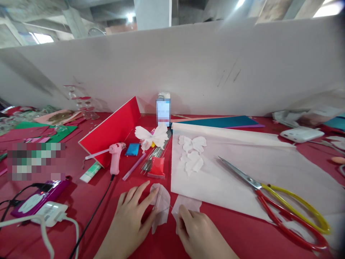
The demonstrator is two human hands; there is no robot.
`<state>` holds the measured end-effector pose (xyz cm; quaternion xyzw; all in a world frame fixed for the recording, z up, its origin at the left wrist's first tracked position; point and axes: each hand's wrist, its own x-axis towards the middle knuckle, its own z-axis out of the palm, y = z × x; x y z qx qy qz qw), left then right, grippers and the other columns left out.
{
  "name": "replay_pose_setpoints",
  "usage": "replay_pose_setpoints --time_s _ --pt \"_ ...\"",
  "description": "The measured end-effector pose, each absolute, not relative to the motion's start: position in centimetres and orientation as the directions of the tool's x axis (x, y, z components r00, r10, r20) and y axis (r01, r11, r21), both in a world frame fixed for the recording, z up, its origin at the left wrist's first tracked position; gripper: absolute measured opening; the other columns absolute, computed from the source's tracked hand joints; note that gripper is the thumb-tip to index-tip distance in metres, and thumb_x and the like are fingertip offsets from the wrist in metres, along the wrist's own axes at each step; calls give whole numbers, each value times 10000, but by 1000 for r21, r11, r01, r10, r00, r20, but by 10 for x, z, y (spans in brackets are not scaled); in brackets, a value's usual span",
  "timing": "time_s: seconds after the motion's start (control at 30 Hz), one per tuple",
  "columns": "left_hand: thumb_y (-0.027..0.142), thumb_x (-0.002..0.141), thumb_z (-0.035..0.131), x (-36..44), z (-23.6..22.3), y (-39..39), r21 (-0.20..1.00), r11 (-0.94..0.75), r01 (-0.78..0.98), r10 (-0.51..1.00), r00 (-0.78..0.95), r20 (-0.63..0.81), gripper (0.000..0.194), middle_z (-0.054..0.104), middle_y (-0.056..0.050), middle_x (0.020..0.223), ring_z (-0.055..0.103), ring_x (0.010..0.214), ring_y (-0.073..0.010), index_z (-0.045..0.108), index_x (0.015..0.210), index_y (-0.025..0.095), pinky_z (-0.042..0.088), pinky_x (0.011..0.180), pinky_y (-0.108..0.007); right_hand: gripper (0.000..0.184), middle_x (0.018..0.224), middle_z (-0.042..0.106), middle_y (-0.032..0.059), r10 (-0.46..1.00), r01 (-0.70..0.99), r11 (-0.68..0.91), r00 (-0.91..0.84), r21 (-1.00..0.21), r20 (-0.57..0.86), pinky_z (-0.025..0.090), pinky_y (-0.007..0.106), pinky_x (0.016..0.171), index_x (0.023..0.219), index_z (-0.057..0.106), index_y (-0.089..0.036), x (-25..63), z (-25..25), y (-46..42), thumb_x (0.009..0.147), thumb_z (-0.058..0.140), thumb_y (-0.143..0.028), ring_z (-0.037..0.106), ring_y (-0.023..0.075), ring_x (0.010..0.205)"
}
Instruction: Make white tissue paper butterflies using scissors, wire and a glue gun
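The left hand (132, 216) lies, fingers spread, on the left paper (164, 201), probably for steadying; the right hand (198, 226) pinches the right paper (193, 203).

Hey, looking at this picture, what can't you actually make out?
All in the head view:
- Right hand's grip, on the pale cutout or the thin strand: hidden by the curled hand itself.
- Phone screen: pixelated.
- Whatever lies behind the mosaic patch at left: pixelated.
- Yellow thing: mostly covered by the white butterfly.
- Both forearms: cut off by the bottom edge.
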<state>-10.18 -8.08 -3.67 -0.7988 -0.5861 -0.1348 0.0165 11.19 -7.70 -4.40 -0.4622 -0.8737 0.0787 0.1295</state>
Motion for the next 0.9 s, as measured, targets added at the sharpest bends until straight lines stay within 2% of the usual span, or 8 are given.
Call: replay_pose_setpoints --time_s 0.33,0.57,0.9 --pt "368 891 460 -102 -37 -80 156 -282 947 949 251 194 396 503 -19 1347 496 1115 -242 500 1285 386 444 867 -417 219 586 619 -10 800 784 598 -573 -164 179 212 267 404 761 491 -177 110 -39 -76 661 564 4 581 166 453" --pt "351 882 475 -102 -34 -80 147 -277 950 951 249 185 404 500 -25 1349 492 1122 -252 502 1282 396 441 864 -427 318 651 637 -23 732 732 676 -652 -89 198 172 299 411 884 542 -184 117 -35 -76 630 577 4 572 154 484" --pt "374 890 456 -101 -33 -79 153 -267 951 956 241 168 408 495 -35 1352 480 1136 -261 493 1295 393 443 869 -437 486 668 628 -23 636 670 742 -717 30 284 241 314 419 1103 523 -131 121 -38 -75 630 585 -42 553 148 493"
